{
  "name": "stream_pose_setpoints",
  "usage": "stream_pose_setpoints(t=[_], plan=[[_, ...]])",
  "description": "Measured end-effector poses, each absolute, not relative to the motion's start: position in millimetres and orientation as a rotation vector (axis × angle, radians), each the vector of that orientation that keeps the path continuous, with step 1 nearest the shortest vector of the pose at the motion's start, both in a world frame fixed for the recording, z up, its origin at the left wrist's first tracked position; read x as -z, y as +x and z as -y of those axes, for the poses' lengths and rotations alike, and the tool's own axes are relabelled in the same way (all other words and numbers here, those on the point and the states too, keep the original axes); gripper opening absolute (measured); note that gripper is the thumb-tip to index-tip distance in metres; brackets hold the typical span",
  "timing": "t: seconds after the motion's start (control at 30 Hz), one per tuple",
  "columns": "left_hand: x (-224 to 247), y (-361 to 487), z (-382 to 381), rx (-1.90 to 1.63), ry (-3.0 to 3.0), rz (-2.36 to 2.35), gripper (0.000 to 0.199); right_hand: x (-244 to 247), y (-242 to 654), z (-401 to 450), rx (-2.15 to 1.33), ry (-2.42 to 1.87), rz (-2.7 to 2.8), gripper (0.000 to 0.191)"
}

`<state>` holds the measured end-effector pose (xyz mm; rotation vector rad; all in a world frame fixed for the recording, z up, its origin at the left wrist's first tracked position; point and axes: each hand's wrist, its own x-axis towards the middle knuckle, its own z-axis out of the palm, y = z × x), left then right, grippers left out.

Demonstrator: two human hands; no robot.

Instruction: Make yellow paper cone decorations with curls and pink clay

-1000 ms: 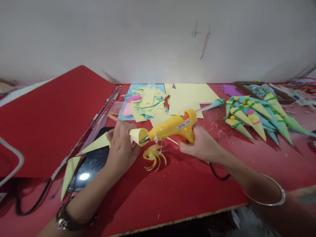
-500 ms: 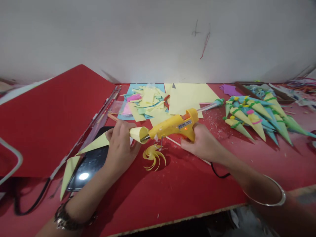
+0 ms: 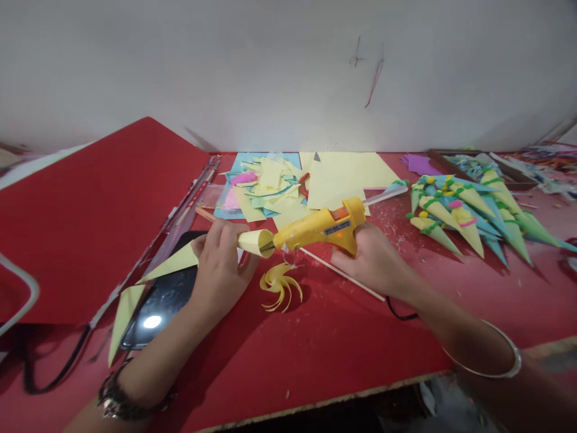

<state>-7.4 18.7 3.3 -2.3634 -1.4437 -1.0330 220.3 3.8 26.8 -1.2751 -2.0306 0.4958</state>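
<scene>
My left hand is closed round a pale yellow paper cone, its wide mouth facing right. In my right hand is a yellow glue gun, with a small orange light lit and a clear glue stick coming out of its back. The gun's metal nozzle reaches into the cone's mouth; whether it touches the paper inside I cannot tell. Just below, on the red table, lies a yellow paper swirl with curved arms. A thin pale stick lies behind the gun.
Finished-looking paper cones in yellow, green and blue are piled at the right. Paper scraps and a yellow sheet lie at the back. A black phone is under my left forearm, by a red board. A tray stands back right.
The glue gun and my right hand have shifted very slightly, and the cone's mouth has turned a little around the nozzle. Both hands keep their hold.
</scene>
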Motion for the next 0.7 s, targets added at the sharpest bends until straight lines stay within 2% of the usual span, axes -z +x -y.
stream_pose_setpoints(t=[0.2,0.7], plan=[[-4.1,-6.2,-18.1,0.971,-2.360,1.461,0.009,-26.6,221.9,-4.1,-0.385,-1.375,2.053,0.008],[-4.6,-5.7,-17.8,0.847,-2.331,1.502,0.017,-22.9,222.7,-5.3,-0.063,-1.423,2.079,0.020]])
